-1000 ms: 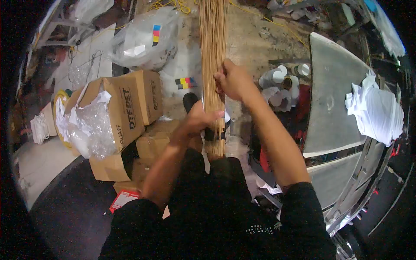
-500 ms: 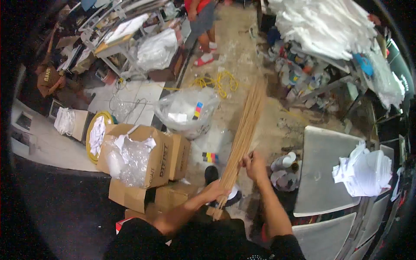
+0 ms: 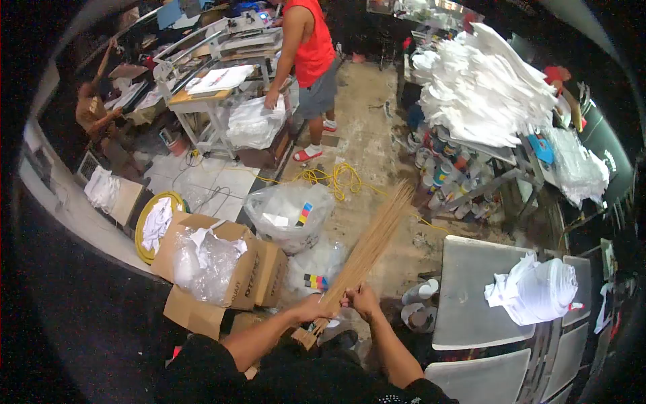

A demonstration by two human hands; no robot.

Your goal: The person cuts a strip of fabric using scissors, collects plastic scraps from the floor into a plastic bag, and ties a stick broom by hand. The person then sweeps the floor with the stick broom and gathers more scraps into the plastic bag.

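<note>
A long bundle of thin brown strips (image 3: 374, 248) slants up and to the right in front of my body, fanning out a little at its far end. My left hand (image 3: 315, 308) is wrapped round it near its lower end, where short uneven ends stick out below the fist. Close beside the bundle's right edge, just above and right of the left hand, my right hand (image 3: 364, 301) is closed with its fingertips turned toward the strips. What those fingers pinch, if anything, is too small to make out.
Open cardboard box (image 3: 232, 286) with plastic wrap, front left; clear plastic bag (image 3: 286, 212) beyond it. Yellow cord (image 3: 333, 176) crosses the floor. Flat grey boards (image 3: 464, 296) bear white cloth (image 3: 535, 289) at right. A person in a red top (image 3: 316, 50) stands ahead; another is far left.
The view has tilted upward, showing more of the person in red. My right hand has come lower along the bundle, nearer my left hand, which still grips it.
</note>
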